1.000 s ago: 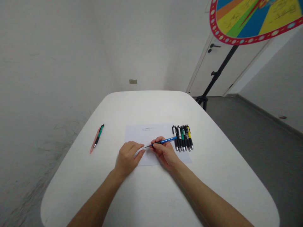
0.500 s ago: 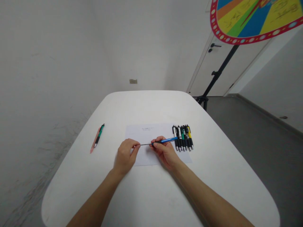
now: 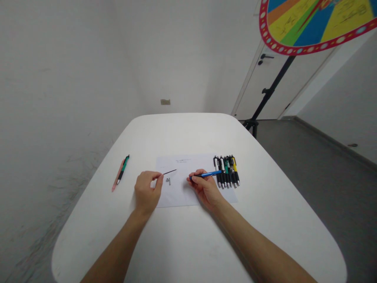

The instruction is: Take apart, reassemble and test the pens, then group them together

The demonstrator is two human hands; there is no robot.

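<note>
A thin dark pen refill (image 3: 170, 171) is pinched between thumb and forefinger of my left hand (image 3: 148, 190), its free end pointing right. My right hand (image 3: 205, 189) is closed around a blue pen barrel (image 3: 209, 174) with a black grip, held nearly level. The refill and the barrel are well apart. Between the hands, small silvery pen parts (image 3: 168, 181) lie on a white sheet of paper (image 3: 181, 198), which has a few lines of print near its top.
Several pens (image 3: 226, 173) with white, green and yellow barrels lie side by side at the sheet's right. A green and black pen (image 3: 123, 169) rests by a pink strip (image 3: 117, 177) on the left of the white table (image 3: 182, 133). Beyond the table stands a colourful wheel (image 3: 312, 27).
My left hand has moved left, drawing the refill fully away from the blue barrel. The small silvery parts now show on the paper. My right hand stays nearly still.
</note>
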